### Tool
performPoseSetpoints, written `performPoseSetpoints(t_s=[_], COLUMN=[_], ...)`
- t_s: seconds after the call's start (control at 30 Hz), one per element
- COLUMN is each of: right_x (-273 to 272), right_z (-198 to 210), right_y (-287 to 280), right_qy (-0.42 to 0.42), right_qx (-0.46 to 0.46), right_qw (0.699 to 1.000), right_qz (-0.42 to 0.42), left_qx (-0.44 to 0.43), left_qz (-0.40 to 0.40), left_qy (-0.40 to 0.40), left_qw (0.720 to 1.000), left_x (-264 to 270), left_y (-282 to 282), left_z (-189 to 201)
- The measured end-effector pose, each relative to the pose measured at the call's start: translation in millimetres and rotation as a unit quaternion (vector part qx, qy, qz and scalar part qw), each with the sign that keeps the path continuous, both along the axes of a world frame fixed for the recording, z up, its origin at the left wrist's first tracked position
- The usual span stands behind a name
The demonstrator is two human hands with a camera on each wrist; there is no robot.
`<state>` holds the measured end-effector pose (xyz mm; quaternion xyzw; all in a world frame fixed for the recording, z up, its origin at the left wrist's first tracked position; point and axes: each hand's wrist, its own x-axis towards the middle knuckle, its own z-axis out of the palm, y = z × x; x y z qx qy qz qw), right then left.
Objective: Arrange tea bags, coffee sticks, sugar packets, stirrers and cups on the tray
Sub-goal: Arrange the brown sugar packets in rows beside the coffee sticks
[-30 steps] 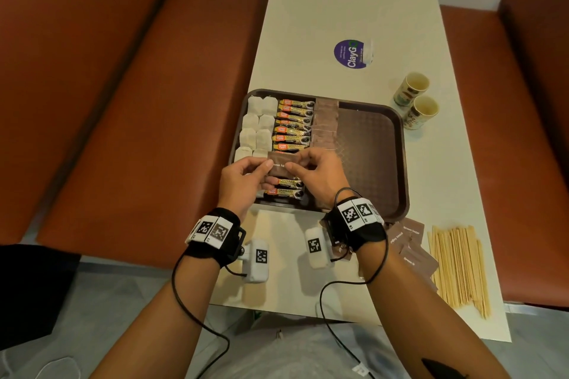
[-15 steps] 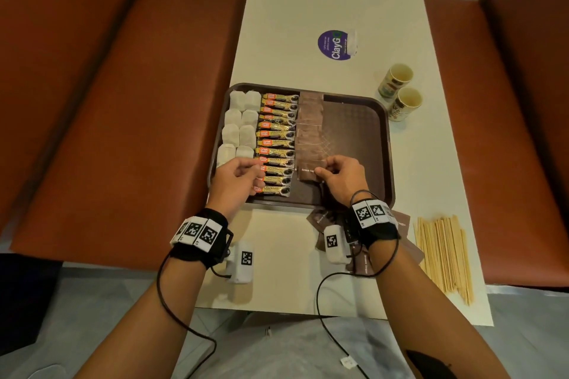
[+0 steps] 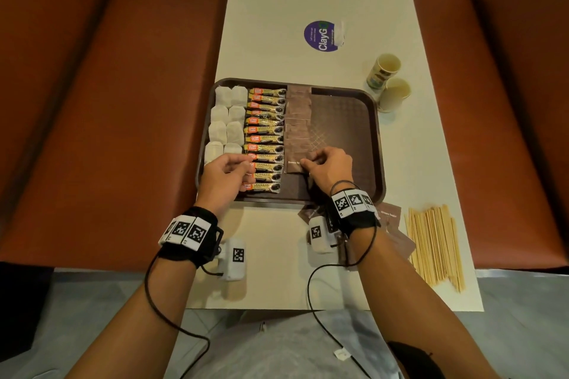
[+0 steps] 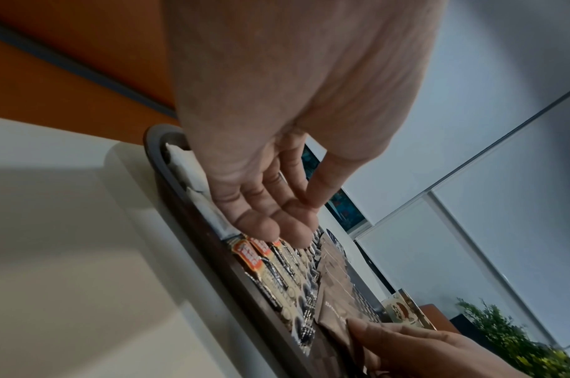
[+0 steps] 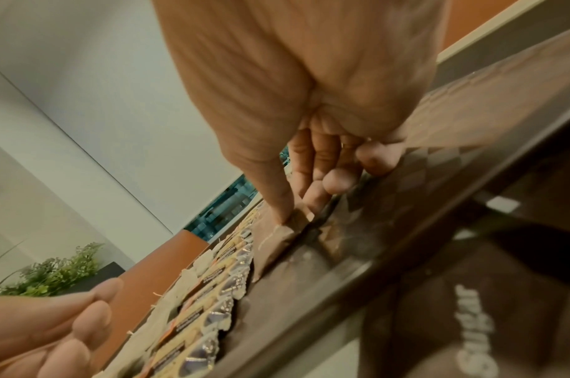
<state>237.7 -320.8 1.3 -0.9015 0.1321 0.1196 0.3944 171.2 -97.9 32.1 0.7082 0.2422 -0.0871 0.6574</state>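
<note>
Tea bags (image 3: pixel 226 123) and coffee sticks (image 3: pixel 264 138) fill the tray (image 3: pixel 348 120); right hand (image 3: pixel 331 168) fingers pinch a sugar packet (image 3: pixel 294 164), left hand (image 3: pixel 224 174) loosely curled, empty; stirrers (image 3: pixel 434 243) at 4 o'clock and cups (image 3: pixel 388 80) at 1 wait.

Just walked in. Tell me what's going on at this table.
A person is stocking a brown tray with drink supplies. Tea bags and coffee sticks already sit in rows, and the right hand is pinching a brown sugar packet at the near end of a third column. The left hand hovers over the coffee sticks, holding nothing. Two paper cups, wooden stirrers and spare sugar packets are on the table, off the tray.
</note>
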Motion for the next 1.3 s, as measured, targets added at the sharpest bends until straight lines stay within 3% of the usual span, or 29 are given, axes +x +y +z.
performPoseSetpoints(t_s=[0.23,0.4,0.67,0.93,1.17,1.3], right_x=[-1.0,-14.2,-82.4,-167.1,-173.6,-155.4], right_z=[1.2,16.7,47.4,36.3,18.6,10.3], right_y=[2.6,-8.9,-41.5,-100.0,-105.2,-94.6], right_qy=[-0.001,-0.052,-0.07,-0.048,-0.061,-0.04], right_qx=[-0.001,0.011,0.054,0.004,-0.061,-0.117], right_qw=[1.0,0.998,0.995,0.999,0.996,0.99], right_qz=[-0.021,-0.014,0.038,-0.015,-0.022,-0.074], left_qx=[0.004,0.011,0.023,0.088,0.227,0.272], left_qz=[-0.002,-0.013,-0.093,-0.244,-0.287,-0.263], left_qy=[-0.003,-0.005,-0.025,-0.068,-0.14,-0.134], left_qw=[1.0,1.0,0.995,0.963,0.92,0.916], left_x=[-0.8,-2.8,-26.1,-66.9,-83.0,-82.7], left_y=[0.9,-3.3,-39.6,-98.2,-128.0,-137.0], left_z=[0.3,-1.1,-3.4,-20.9,-32.8,-37.7])
